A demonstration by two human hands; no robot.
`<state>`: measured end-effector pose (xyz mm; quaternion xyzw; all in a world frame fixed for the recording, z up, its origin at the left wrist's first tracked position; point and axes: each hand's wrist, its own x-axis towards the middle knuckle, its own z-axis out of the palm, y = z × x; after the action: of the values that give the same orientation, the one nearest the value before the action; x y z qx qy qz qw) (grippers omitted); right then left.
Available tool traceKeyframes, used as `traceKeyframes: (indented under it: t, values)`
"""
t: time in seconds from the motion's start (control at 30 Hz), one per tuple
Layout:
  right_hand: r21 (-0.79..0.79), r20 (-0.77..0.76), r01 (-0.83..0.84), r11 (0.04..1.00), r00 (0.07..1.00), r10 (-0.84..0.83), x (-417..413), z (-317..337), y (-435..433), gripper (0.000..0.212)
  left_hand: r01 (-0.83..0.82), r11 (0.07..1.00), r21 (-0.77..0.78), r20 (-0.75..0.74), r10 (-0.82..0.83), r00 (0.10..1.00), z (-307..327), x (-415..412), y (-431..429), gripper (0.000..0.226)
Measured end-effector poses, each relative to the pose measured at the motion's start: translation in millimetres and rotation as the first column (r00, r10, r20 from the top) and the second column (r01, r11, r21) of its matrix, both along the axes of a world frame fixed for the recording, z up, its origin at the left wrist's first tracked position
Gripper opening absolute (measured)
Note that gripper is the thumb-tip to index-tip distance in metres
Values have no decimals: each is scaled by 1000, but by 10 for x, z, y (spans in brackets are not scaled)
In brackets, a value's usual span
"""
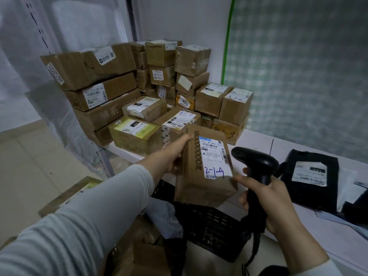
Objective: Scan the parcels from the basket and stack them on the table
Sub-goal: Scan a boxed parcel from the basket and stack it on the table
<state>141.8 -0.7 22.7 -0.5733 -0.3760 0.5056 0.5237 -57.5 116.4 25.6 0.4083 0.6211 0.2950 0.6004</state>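
My left hand [176, 154] grips the left side of a brown cardboard parcel [201, 186] with a white label marked 2-1-9, held over the black plastic basket [211, 226]. My right hand [264, 198] holds a black barcode scanner [256, 162] by its handle, its head close to the parcel's right edge and label. A pile of scanned-looking cardboard parcels [139, 92] is stacked on the white table [258, 142] behind. More parcels and a white bag lie inside the basket below.
Black flat mailers [312, 176] with white labels lie on the table at the right. A cardboard box [67, 194] sits low on the left beside the basket. A plastic-covered shelf stands on the left, a tiled wall on the right.
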Motion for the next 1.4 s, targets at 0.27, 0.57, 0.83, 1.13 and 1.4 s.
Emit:
traceKeyframes:
  t: [0.27,0.57,0.83,1.13,1.4]
  values:
    - [65,-32,18,998,999,-16,-113,-100,62,11,494,769,405,-566,-214,796,-113,-36,-233,95]
    - [87,-60,61,994,997,-56,-202,-126,116,9,937,312,156,-945,-228,233,-124,-118,-193,76]
    - [86,-103,134,987,987,-125,-138,-195,194,12,975,206,82,-955,-265,136,-93,71,28,70]
    - [84,-101,127,988,988,-119,-186,-231,252,14,982,190,19,-983,-177,54,-54,22,276,84]
    - [73,-70,117,991,991,-112,-143,-274,234,18,929,352,-111,-993,-62,-95,-76,64,521,88]
